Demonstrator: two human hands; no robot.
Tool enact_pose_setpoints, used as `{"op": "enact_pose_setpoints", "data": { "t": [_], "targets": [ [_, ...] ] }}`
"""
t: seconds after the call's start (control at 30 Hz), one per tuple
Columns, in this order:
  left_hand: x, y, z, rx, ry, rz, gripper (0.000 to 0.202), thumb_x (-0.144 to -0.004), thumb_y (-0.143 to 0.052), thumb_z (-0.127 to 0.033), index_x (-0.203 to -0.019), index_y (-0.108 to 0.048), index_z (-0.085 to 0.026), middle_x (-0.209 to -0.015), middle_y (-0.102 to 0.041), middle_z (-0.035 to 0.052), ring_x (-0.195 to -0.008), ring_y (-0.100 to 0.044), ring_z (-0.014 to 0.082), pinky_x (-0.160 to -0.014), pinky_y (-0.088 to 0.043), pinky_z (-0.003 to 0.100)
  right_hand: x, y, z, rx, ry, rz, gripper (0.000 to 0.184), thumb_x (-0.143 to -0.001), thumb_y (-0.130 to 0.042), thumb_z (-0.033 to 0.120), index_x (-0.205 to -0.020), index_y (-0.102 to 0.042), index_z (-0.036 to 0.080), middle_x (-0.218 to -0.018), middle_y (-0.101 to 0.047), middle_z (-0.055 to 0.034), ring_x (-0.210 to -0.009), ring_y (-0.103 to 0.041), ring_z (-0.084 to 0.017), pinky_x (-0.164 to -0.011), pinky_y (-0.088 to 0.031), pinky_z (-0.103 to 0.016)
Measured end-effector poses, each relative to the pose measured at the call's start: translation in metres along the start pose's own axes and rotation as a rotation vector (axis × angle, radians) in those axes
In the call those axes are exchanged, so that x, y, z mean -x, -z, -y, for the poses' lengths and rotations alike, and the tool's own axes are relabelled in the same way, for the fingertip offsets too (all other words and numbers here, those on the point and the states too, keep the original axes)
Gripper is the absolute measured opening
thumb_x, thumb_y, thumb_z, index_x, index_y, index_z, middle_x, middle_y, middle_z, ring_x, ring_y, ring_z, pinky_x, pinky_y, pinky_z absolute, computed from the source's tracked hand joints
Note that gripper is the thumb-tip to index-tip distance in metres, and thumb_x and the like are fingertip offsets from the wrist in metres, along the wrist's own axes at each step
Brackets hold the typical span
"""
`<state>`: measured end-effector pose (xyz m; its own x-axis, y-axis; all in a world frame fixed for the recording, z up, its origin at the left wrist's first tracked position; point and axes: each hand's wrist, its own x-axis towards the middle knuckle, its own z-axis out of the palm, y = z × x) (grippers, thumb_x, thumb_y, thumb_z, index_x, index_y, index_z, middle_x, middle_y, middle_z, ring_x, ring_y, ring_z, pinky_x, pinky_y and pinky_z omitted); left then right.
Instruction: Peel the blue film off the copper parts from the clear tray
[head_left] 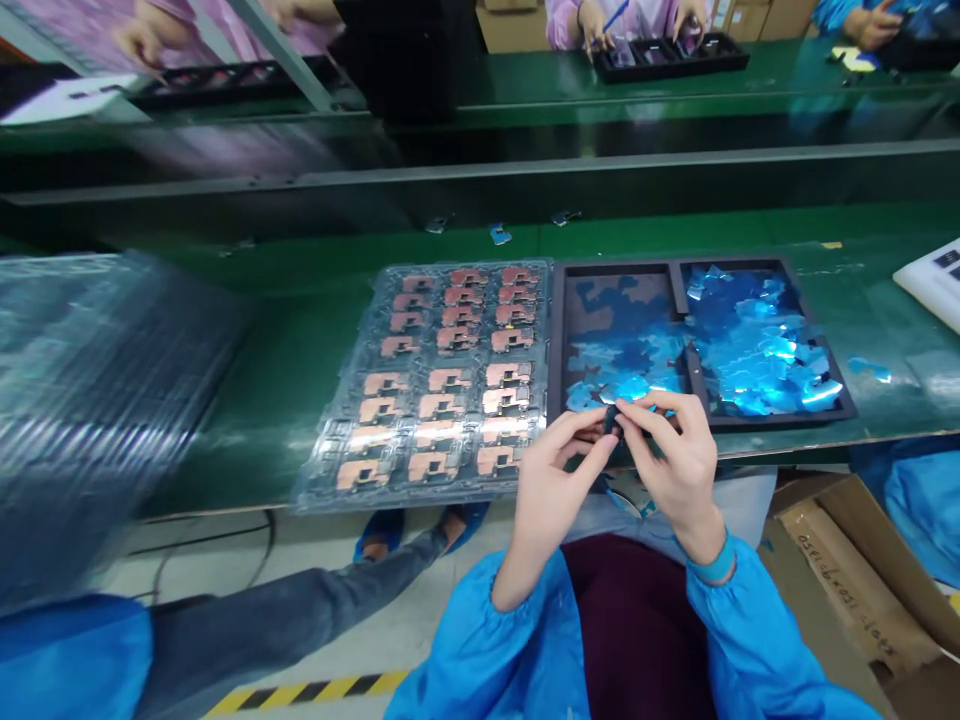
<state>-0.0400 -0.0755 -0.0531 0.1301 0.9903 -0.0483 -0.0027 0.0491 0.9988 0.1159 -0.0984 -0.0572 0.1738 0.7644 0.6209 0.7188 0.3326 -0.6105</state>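
Observation:
My left hand (559, 480) and my right hand (675, 455) meet at the near edge of the green bench, fingertips pinched together on a small dark part (610, 416). Just beyond them lies a black two-compartment tray (555, 330) full of shiny blue film scraps (757, 345). To its left sits a clear blister tray (352, 390) holding rows of copper-coloured parts (439, 378). Both my sleeves are blue.
A blurred stack of clear trays (90, 400) stands at the left. A cardboard box (855, 570) sits on the floor at the right. A white device (934, 280) lies at the right edge. Across the belt, other people's hands (592, 25) work over black trays (667, 55).

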Motion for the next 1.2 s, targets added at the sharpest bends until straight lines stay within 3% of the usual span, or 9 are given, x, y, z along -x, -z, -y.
{"op": "enact_pose_setpoints", "data": {
  "t": [0.13, 0.3, 0.53, 0.77, 0.87, 0.93, 1.0, 1.1, 1.2],
  "targets": [
    [0.004, 0.005, 0.001, 0.117, 0.122, 0.031, 0.031, -0.086, -0.088, -0.037, -0.114, -0.087, -0.023, -0.112, -0.083, 0.0092, -0.100, -0.080, 0.0246, -0.089, -0.068, 0.034, 0.001, 0.000, -0.002, 0.016, 0.073, -0.039, 0.025, -0.101, -0.071, 0.014, -0.117, -0.082, 0.030, -0.098, -0.076, -0.0066, -0.089, -0.072, -0.022, -0.079, -0.062, -0.038],
    [0.006, 0.007, 0.007, 0.319, 0.275, -0.039, 0.039, -0.076, -0.098, -0.039, -0.110, -0.087, -0.022, -0.105, -0.086, 0.0082, -0.092, -0.080, 0.0223, -0.080, -0.068, 0.030, 0.004, 0.003, -0.003, 0.028, 0.200, -0.014, 0.027, -0.098, -0.073, 0.012, -0.115, -0.080, 0.032, -0.099, -0.079, -0.0052, -0.089, -0.075, -0.022, -0.081, -0.065, -0.038],
    [-0.002, 0.006, 0.007, 0.536, 0.326, -0.020, 0.041, -0.073, -0.102, -0.037, -0.108, -0.085, -0.023, -0.101, -0.085, 0.0045, -0.086, -0.078, 0.0164, -0.074, -0.065, 0.025, 0.014, 0.008, -0.003, -0.055, 0.230, 0.086, 0.030, -0.098, -0.070, 0.010, -0.116, -0.078, 0.032, -0.113, -0.084, -0.0046, -0.103, -0.078, -0.024, -0.094, -0.067, -0.042],
    [-0.014, 0.010, 0.005, 0.590, 0.341, -0.060, 0.039, -0.082, -0.095, -0.033, -0.116, -0.081, -0.022, -0.111, -0.083, 0.0032, -0.089, -0.076, 0.0127, -0.074, -0.062, 0.019, 0.025, 0.012, -0.007, -0.058, 0.293, 0.091, 0.029, -0.097, -0.067, 0.012, -0.117, -0.072, 0.031, -0.102, -0.084, -0.0037, -0.091, -0.080, -0.023, -0.081, -0.068, -0.042],
    [-0.018, 0.010, 0.007, 0.574, 0.286, -0.145, 0.035, -0.085, -0.092, -0.031, -0.116, -0.078, -0.022, -0.115, -0.082, 0.0039, -0.097, -0.077, 0.0147, -0.080, -0.063, 0.021, 0.021, 0.012, -0.005, -0.080, 0.231, -0.039, 0.029, -0.096, -0.064, 0.008, -0.114, -0.068, 0.031, -0.093, -0.080, -0.0031, -0.083, -0.077, -0.023, -0.074, -0.065, -0.042],
    [-0.019, 0.010, 0.010, 0.546, 0.236, -0.203, 0.034, -0.086, -0.091, -0.031, -0.115, -0.075, -0.022, -0.113, -0.082, 0.0049, -0.102, -0.078, 0.0181, -0.087, -0.064, 0.027, 0.012, 0.009, -0.007, -0.080, 0.091, -0.161, 0.021, -0.098, -0.062, 0.011, -0.109, -0.066, 0.029, -0.089, -0.076, -0.0040, -0.079, -0.074, -0.024, -0.071, -0.061, -0.042],
    [-0.018, 0.010, 0.012, 0.481, 0.190, -0.234, 0.037, -0.087, -0.090, -0.032, -0.118, -0.073, -0.022, -0.111, -0.081, 0.0057, -0.105, -0.079, 0.0209, -0.088, -0.065, 0.031, -0.002, 0.003, -0.013, -0.061, -0.092, -0.202, 0.011, -0.103, -0.059, 0.018, -0.107, -0.066, 0.026, -0.089, -0.072, -0.0055, -0.076, -0.069, -0.022, -0.069, -0.058, -0.040],
    [-0.015, 0.010, 0.011, 0.367, 0.143, -0.239, 0.047, -0.087, -0.089, -0.035, -0.128, -0.070, -0.024, -0.106, -0.079, 0.0044, -0.106, -0.080, 0.0222, -0.083, -0.066, 0.029, -0.025, -0.010, -0.029, 0.039, -0.244, -0.042, 0.016, -0.107, -0.054, 0.025, -0.110, -0.069, 0.023, -0.096, -0.072, -0.0076, -0.079, -0.067, -0.021, -0.075, -0.058, -0.038],
    [-0.012, 0.008, 0.009, 0.293, 0.112, -0.261, 0.051, -0.086, -0.089, -0.036, -0.132, -0.070, -0.024, -0.103, -0.077, 0.0034, -0.105, -0.080, 0.0220, -0.078, -0.067, 0.025, -0.036, -0.018, -0.033, 0.168, -0.255, 0.060, 0.028, -0.107, -0.053, 0.030, -0.127, -0.069, 0.020, -0.128, -0.070, -0.0158, -0.101, -0.070, -0.027, -0.082, -0.059, -0.040]
  ]
}}
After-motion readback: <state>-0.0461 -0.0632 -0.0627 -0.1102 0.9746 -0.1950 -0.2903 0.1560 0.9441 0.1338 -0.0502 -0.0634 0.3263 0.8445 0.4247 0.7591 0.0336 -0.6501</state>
